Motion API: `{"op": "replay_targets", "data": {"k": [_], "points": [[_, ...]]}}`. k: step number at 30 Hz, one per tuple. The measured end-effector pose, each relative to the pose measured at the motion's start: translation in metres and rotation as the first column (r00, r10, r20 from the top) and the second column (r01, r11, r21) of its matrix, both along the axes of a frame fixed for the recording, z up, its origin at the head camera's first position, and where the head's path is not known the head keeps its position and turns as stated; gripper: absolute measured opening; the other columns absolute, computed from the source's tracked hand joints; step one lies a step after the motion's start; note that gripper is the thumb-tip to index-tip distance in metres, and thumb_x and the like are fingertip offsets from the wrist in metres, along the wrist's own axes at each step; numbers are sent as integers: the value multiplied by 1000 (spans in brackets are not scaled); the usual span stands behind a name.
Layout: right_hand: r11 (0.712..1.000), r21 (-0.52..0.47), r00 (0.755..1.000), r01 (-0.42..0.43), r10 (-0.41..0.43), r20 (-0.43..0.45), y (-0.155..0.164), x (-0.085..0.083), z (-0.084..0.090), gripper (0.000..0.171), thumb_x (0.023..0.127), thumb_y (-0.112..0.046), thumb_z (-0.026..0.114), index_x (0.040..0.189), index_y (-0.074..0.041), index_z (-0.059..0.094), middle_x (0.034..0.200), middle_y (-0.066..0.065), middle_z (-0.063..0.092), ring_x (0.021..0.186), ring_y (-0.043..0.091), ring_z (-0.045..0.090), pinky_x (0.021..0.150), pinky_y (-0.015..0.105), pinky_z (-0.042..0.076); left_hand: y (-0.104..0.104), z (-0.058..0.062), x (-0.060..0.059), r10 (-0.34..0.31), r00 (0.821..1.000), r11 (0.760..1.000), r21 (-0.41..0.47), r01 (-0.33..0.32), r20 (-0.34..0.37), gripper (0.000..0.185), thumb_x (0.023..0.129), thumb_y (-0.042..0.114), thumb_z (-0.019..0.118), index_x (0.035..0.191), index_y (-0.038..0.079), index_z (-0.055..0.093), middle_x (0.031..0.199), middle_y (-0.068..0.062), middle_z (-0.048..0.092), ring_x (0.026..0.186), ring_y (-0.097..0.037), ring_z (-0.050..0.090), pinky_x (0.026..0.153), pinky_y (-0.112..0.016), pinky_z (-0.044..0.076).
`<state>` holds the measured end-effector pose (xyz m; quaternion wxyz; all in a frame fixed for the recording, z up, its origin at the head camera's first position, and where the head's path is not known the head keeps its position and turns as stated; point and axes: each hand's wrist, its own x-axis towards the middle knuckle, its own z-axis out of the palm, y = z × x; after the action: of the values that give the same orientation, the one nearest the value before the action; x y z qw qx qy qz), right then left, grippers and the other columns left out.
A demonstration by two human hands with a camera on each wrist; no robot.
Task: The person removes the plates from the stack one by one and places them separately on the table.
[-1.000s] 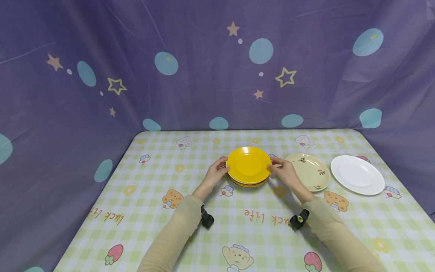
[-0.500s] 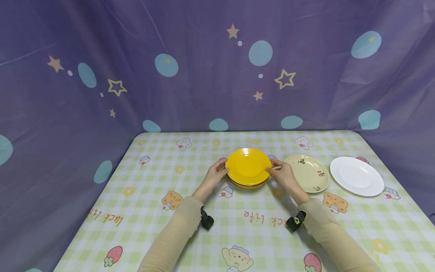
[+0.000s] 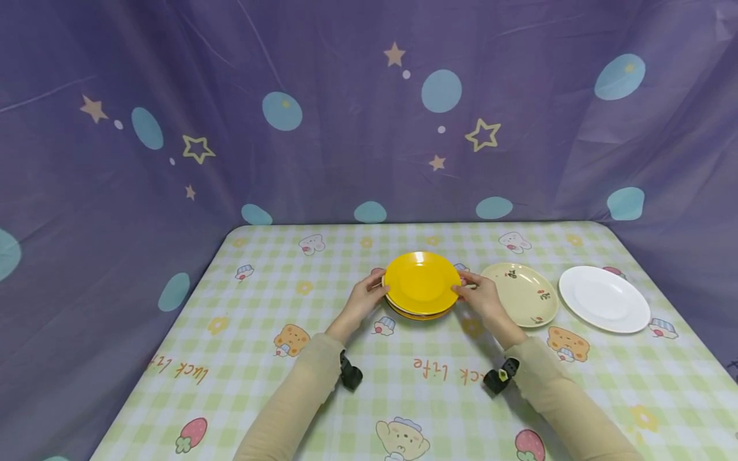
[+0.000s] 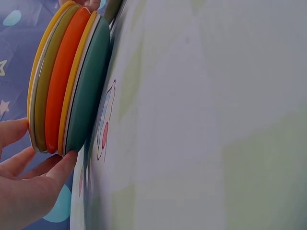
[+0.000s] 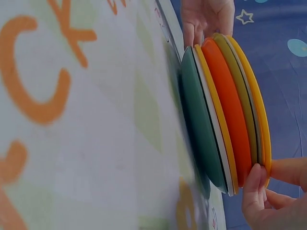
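A stack of several plates stands at the middle of the table, a yellow plate [image 3: 422,283] on top. From the side, the left wrist view shows an orange plate [image 4: 65,81] midway and a dark green plate [image 4: 90,88] lowest, with white, olive and yellow rims between. My left hand [image 3: 362,299] holds the stack's left edge, thumb at the top rim and fingers along the side. On the opposite edge, my right hand [image 3: 485,298] grips with its thumb over the yellow rim and fingertips against the upper plates. Whether the green plate touches the cloth I cannot tell.
Right of the stack lies a cream plate [image 3: 521,301] with small printed figures, close behind my right hand. A white plate [image 3: 604,299] lies further right. A checked cloth [image 3: 259,410] covers the table, and a purple curtain [image 3: 346,166] hangs at the back and sides.
My right hand and forearm have shifted slightly left, settling closer round the stack's edge. The left hand and the plates stay put; the whole head view has drifted a little.
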<state>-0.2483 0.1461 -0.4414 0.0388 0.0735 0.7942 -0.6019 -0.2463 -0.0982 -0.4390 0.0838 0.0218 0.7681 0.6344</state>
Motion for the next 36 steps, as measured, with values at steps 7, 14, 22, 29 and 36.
{"op": "replay_targets", "data": {"k": [7, 14, 22, 29, 36], "points": [[997, -76, 999, 23, -20, 45, 1, 3, 1, 47, 84, -5, 57, 129, 1, 43, 96, 9, 46, 61, 6, 53, 66, 26, 54, 2, 21, 15, -21, 1000, 1000, -17, 20, -16, 46, 90, 7, 49, 133, -1, 36, 134, -20, 38, 121, -31, 39, 97, -35, 39], [980, -192, 996, 53, -38, 81, 9, -3, -16, 49, 84, -7, 58, 130, -6, 43, 106, 8, 45, 68, 6, 57, 65, 19, 53, 1, 16, 11, -19, 1000, 1000, -7, 19, -16, 45, 90, 6, 48, 133, -1, 37, 133, -21, 38, 120, -31, 40, 97, -35, 39], [954, -297, 997, 26, -5, 71, 17, -1, -16, 51, 82, -5, 59, 130, -4, 43, 105, 6, 54, 68, 8, 60, 65, 21, 54, -2, -9, -5, -4, 1000, 1000, 13, 4, -18, 46, 89, 9, 52, 132, 4, 40, 133, -19, 40, 120, -29, 41, 95, -33, 41], [948, -316, 997, -28, 49, 61, 17, 13, 8, 50, 85, -1, 54, 132, 3, 37, 90, -3, 55, 62, 4, 58, 62, 19, 53, 0, -12, -6, 24, 999, 1000, -19, -25, -26, 45, 88, 11, 53, 132, 8, 42, 132, -14, 43, 118, -25, 44, 93, -29, 43], [939, -342, 995, -29, 59, 77, 23, 17, 15, 51, 86, 1, 52, 133, 4, 33, 85, -4, 55, 59, 3, 57, 58, 17, 53, 0, -12, -6, 28, 999, 1000, -12, -28, -30, 46, 87, 10, 54, 131, 7, 42, 132, -14, 43, 118, -25, 44, 93, -29, 43]]}}
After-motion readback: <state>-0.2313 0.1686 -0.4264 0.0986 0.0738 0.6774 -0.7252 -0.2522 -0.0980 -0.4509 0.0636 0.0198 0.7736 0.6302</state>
